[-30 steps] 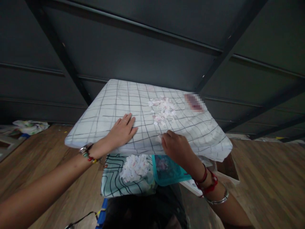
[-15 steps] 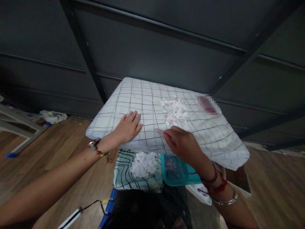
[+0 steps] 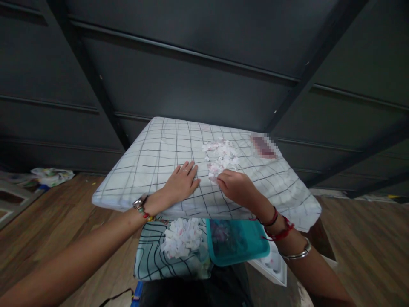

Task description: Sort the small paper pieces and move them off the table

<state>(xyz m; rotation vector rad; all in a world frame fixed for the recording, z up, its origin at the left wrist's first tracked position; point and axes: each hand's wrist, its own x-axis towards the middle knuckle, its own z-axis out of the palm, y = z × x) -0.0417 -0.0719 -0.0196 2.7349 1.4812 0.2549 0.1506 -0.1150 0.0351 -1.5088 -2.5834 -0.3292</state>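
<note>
My left hand [image 3: 181, 183] lies flat on the checked white cloth [image 3: 162, 149] of the table, fingers stretched out, holding nothing. My right hand [image 3: 235, 185] is closed in a pinch at the near edge of a pile of small white paper-like scraps [image 3: 223, 152], some with pinkish marks. A small, thin, pale pinkish piece [image 3: 213, 179] shows at its fingertips; its exact kind is too small to tell. Below the table edge, a second heap of white scraps [image 3: 182, 236] rests on a green cloth with dark lines [image 3: 148, 251].
A teal plastic tub [image 3: 236, 256] with indistinct contents sits under the table's near edge. Beside it is a white box [image 3: 275, 273]. A blurred-out patch [image 3: 263, 146] lies on the cloth's far right. Dark panels [image 3: 191, 85] stand right behind the table.
The view has shifted, so the table sits lower and further left. My right hand has moved forward to the pile with the thin piece. My left hand stays flat, now closer to the pile.
</note>
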